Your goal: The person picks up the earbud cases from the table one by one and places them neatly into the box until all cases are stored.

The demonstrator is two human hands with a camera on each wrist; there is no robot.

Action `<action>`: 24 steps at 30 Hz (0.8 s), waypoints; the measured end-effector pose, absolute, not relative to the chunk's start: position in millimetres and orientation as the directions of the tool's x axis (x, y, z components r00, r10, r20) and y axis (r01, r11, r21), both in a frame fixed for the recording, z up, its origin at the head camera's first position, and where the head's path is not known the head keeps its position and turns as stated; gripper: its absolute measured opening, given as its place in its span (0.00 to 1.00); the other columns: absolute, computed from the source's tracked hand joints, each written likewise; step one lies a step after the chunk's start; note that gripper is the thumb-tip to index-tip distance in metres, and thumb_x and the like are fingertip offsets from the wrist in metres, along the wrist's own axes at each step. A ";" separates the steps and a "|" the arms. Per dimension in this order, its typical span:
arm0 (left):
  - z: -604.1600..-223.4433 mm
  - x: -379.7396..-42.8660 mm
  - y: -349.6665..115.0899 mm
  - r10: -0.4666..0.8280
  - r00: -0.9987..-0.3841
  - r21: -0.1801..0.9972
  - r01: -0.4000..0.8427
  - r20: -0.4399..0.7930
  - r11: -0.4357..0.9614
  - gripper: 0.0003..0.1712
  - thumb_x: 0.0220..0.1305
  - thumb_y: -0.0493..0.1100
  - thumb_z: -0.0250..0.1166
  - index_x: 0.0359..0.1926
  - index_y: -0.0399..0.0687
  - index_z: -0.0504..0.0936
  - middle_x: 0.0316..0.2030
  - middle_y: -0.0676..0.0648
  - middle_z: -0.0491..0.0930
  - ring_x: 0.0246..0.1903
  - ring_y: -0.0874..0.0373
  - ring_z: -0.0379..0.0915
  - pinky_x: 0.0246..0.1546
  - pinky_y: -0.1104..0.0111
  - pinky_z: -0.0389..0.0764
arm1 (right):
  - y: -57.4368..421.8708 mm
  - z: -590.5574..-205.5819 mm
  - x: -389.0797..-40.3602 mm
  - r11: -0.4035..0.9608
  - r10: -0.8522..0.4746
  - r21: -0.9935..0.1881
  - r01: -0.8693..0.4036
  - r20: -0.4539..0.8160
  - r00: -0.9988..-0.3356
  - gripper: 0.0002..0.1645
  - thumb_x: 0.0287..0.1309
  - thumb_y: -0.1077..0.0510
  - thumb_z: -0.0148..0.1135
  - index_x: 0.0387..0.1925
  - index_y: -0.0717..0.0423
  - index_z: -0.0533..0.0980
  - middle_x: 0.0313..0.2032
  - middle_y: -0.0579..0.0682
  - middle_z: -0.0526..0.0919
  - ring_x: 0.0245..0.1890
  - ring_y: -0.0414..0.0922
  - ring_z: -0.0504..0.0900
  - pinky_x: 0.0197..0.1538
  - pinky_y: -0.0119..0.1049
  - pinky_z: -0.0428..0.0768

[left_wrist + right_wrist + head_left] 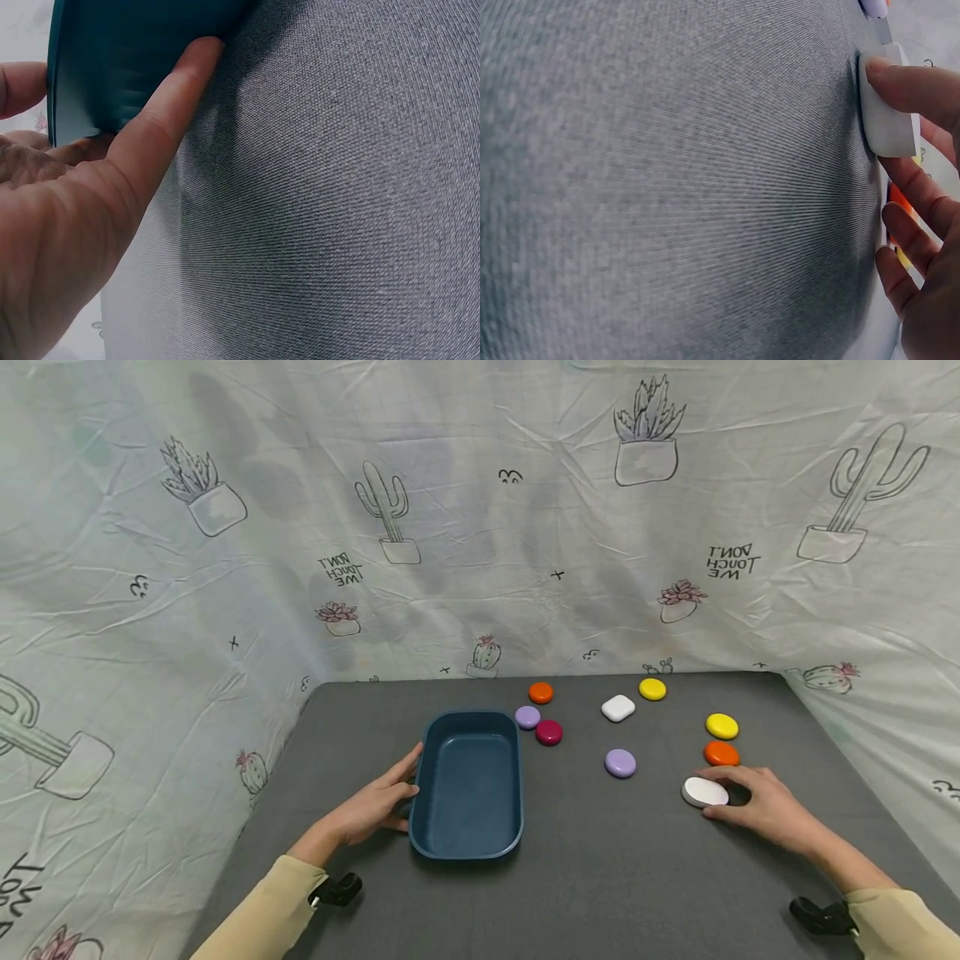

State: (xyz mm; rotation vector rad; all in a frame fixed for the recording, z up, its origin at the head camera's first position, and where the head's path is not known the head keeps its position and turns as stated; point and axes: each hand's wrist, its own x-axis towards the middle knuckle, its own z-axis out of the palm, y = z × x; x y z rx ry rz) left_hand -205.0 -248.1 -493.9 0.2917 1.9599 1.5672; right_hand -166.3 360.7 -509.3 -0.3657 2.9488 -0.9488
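Observation:
A deep blue rectangular tray (pixel 467 850) with rounded corners stands on the grey cloth. My left hand (pixel 377 800) lies along its left side, fingers spread and fairly straight against the outer wall. The left wrist view shows one finger (pixel 161 112) stretched along the wall of the tray (pixel 142 52), close to the cloth. On the right, my right hand (pixel 761 802) pinches a white oval piece (pixel 703 792) between thumb and fingers. Seen from the right wrist, the white piece (pixel 889 112) is right at the cloth, the thumb pressing its side.
Beyond the right hand lie an orange disc (pixel 722 753) and a yellow disc (pixel 722 726). A purple disc (pixel 620 763), a white rounded block (pixel 618 708) and another yellow disc (pixel 652 689) lie mid-table. Orange (pixel 541 692), purple (pixel 527 717) and crimson (pixel 549 732) discs sit by the tray's far right corner.

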 end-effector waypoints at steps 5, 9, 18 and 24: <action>-492.6 -204.2 -248.5 0.536 -0.784 0.944 -0.193 -0.313 0.268 0.40 0.83 0.43 0.46 0.82 0.73 0.34 0.81 0.41 0.29 0.78 0.36 0.33 0.53 0.42 0.78 | 361.9 -508.8 -165.8 0.777 -0.222 -0.598 -0.199 0.037 -0.974 0.33 0.55 0.47 0.78 0.60 0.52 0.80 0.58 0.59 0.80 0.54 0.56 0.66 0.50 0.53 0.60; -491.2 -203.7 -247.7 0.537 -0.784 0.945 -0.194 -0.311 0.263 0.40 0.83 0.43 0.46 0.82 0.73 0.35 0.81 0.41 0.30 0.78 0.35 0.33 0.53 0.42 0.78 | 362.3 -509.4 -166.2 0.776 -0.216 -0.603 -0.185 0.022 -0.976 0.32 0.55 0.47 0.78 0.60 0.53 0.80 0.58 0.60 0.80 0.55 0.57 0.66 0.51 0.55 0.60; -491.7 -204.4 -247.4 0.536 -0.784 0.944 -0.197 -0.313 0.265 0.40 0.83 0.42 0.44 0.82 0.72 0.34 0.81 0.42 0.29 0.78 0.37 0.33 0.53 0.43 0.78 | 356.6 -503.3 -170.6 0.727 -0.253 -0.636 -0.258 0.101 -0.962 0.28 0.55 0.50 0.78 0.57 0.48 0.82 0.54 0.50 0.83 0.51 0.41 0.72 0.50 0.41 0.67; -490.6 -204.7 -246.7 0.525 -0.788 0.941 -0.208 -0.322 0.266 0.40 0.83 0.41 0.44 0.82 0.72 0.34 0.81 0.43 0.30 0.78 0.37 0.33 0.53 0.43 0.78 | 335.9 -486.9 -179.0 0.706 -0.275 -0.657 -0.265 0.090 -0.957 0.29 0.55 0.49 0.78 0.59 0.45 0.81 0.54 0.46 0.82 0.54 0.44 0.68 0.53 0.42 0.71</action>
